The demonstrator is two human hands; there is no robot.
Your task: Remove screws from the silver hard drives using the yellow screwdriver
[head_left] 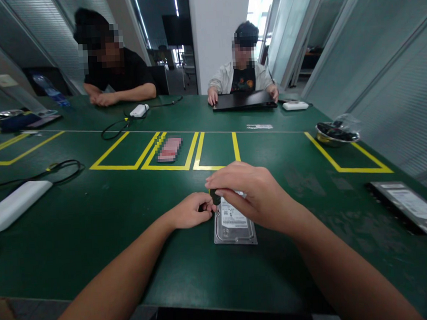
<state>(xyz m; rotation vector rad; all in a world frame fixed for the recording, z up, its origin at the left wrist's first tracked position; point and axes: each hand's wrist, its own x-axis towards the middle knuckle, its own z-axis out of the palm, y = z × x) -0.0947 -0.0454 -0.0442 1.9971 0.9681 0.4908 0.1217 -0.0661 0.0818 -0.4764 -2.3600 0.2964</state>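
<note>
Silver rectangular metal hard drive [234, 222] flat on green bench [169, 272], R hand [253, 191] pinching short dark rounded handle [215, 196], L hand [193, 211] half-curled at drive's L edge, grip unclear; looks unopened, far end hidden, so amt done/left n/k.

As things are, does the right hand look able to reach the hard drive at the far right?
Probably yes: no object shows between the right hand and that hard drive. But the hand seems to hold a dark handle, so it may need to release that first.
</note>
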